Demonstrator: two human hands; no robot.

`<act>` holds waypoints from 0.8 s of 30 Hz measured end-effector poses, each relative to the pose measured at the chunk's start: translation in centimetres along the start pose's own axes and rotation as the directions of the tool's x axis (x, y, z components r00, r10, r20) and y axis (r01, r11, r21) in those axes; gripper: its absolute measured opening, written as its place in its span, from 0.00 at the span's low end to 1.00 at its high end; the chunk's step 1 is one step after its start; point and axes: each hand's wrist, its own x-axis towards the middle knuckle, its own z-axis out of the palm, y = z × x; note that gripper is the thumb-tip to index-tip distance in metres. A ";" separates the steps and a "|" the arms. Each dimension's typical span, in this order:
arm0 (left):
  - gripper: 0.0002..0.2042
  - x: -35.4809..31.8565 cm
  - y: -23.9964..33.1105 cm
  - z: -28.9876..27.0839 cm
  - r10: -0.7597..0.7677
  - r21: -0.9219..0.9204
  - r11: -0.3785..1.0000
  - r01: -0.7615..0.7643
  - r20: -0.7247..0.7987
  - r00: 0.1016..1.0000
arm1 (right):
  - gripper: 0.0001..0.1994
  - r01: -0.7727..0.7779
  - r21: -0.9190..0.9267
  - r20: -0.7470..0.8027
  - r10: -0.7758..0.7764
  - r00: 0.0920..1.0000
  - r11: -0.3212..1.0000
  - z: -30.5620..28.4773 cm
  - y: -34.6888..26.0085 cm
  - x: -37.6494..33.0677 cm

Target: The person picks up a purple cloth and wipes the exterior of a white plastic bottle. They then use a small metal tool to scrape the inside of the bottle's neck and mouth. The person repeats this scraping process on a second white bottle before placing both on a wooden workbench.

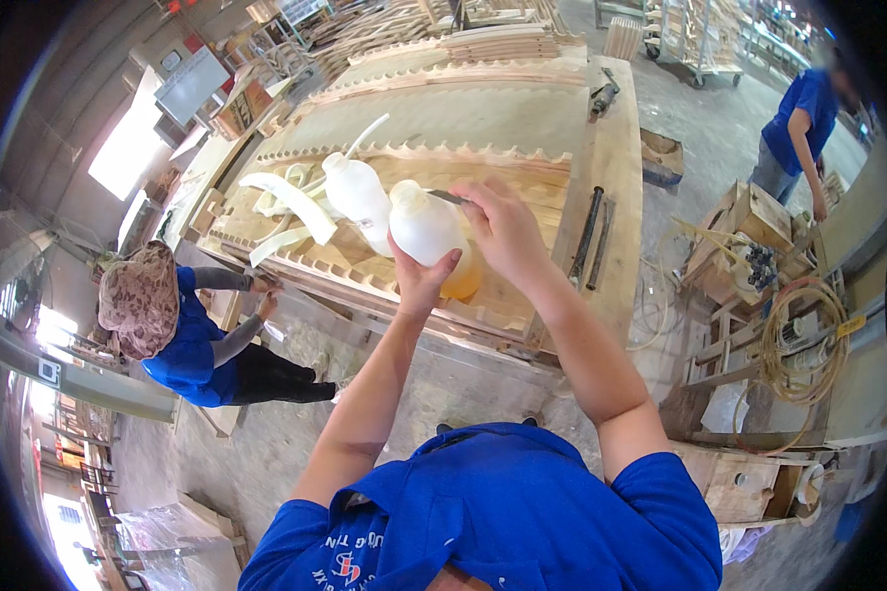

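Observation:
My left hand [424, 280] is wrapped round the lower part of a white plastic bottle [426, 225] with a rounded neck and no nozzle showing. My right hand [506, 231] pinches a thin dark blade-like tool [447, 197], its tip at the bottle's neck. Just left stands a second white squeeze bottle [357, 197] with a long, slanted spout. Behind my left fingers shows an amber container or liquid [461, 280]; I cannot tell whether it belongs to the held bottle. Pale curled strips [294, 204] lie left of the bottles.
A wooden worktable [609, 295] carries scalloped wood strips [463, 153], dark metal bars [587, 236] and a hand tool [604, 96]. One person [202, 320] in a hat bends at the table's left. Another person [798, 128] stands far right, near wooden boxes and a coiled hose [788, 379].

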 end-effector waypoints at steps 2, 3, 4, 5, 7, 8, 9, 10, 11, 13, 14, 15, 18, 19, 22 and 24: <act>0.49 -0.1 0.0 -0.3 0.018 0.043 0.999 -0.017 -0.025 1.000 | 0.10 0.001 -0.010 -0.019 -0.001 1.000 1.000 0.3 -0.4 -0.2; 0.49 0.0 0.1 0.0 0.026 0.073 0.997 -0.023 -0.038 0.999 | 0.10 -0.018 -0.023 -0.024 0.017 1.000 1.000 0.0 -0.3 -0.3; 0.48 0.2 0.1 0.3 0.033 0.103 0.994 -0.028 -0.051 0.998 | 0.10 -0.037 -0.035 -0.029 0.036 0.999 0.999 -0.1 -0.2 -0.4; 0.48 0.2 0.3 0.6 0.041 0.133 0.991 -0.033 -0.063 0.997 | 0.10 -0.023 -0.025 -0.049 0.022 0.999 0.999 0.1 0.1 -0.5; 0.48 0.2 0.1 0.5 0.077 0.079 0.994 -0.073 -0.049 0.996 | 0.09 0.020 0.004 -0.101 -0.019 0.995 1.000 0.7 0.2 0.1; 0.48 0.2 0.1 0.5 0.096 0.051 0.994 -0.094 -0.042 0.995 | 0.09 0.028 -0.009 -0.100 -0.029 0.995 1.000 0.7 0.2 -0.3; 0.48 0.2 0.2 0.5 0.094 0.072 0.993 -0.091 -0.042 0.995 | 0.09 0.033 -0.019 -0.093 -0.035 0.995 0.999 0.7 -0.1 -1.2; 0.47 0.1 0.3 0.5 0.092 0.093 0.992 -0.087 -0.042 0.995 | 0.09 0.038 -0.029 -0.086 -0.041 0.995 0.999 0.7 -0.2 -1.6; 0.47 0.1 0.4 0.6 0.089 0.113 0.990 -0.084 -0.042 0.995 | 0.09 0.029 -0.040 -0.106 -0.033 0.994 0.999 0.8 -0.1 -1.3; 0.46 0.1 0.2 0.5 0.003 0.053 0.999 -0.001 -0.021 1.000 | 0.08 0.008 -0.068 -0.148 -0.018 0.989 0.998 0.7 0.0 -0.7; 0.46 0.1 0.2 0.3 -0.040 0.025 0.999 0.041 -0.010 0.999 | 0.09 0.013 -0.087 -0.158 -0.026 0.987 0.996 0.6 0.1 -0.6; 0.47 0.6 0.2 -0.3 -0.079 -0.003 0.997 0.080 0.065 0.995 | 0.09 0.028 -0.105 -0.169 -0.045 0.984 0.994 0.5 0.1 -0.3; 0.51 1.0 0.3 -2.3 -0.139 -0.096 0.983 0.156 0.168 0.976 | 0.09 0.145 -0.020 -0.059 -0.146 0.988 0.989 0.6 -0.3 -0.6; 0.52 0.7 0.4 -2.3 -0.131 -0.147 0.977 0.151 0.141 0.981 | 0.09 0.185 0.030 0.000 -0.185 0.983 0.982 0.6 -0.3 -0.9; 0.55 0.1 1.0 -0.9 0.096 -0.070 0.993 -0.098 -0.031 0.995 | 0.09 0.287 -0.040 -0.101 -0.289 0.952 0.957 0.2 0.7 -0.3; 0.55 -0.2 1.1 0.5 0.184 0.066 0.982 -0.178 -0.099 0.978 | 0.08 0.318 -0.038 -0.104 -0.320 0.942 0.947 -0.2 1.3 1.1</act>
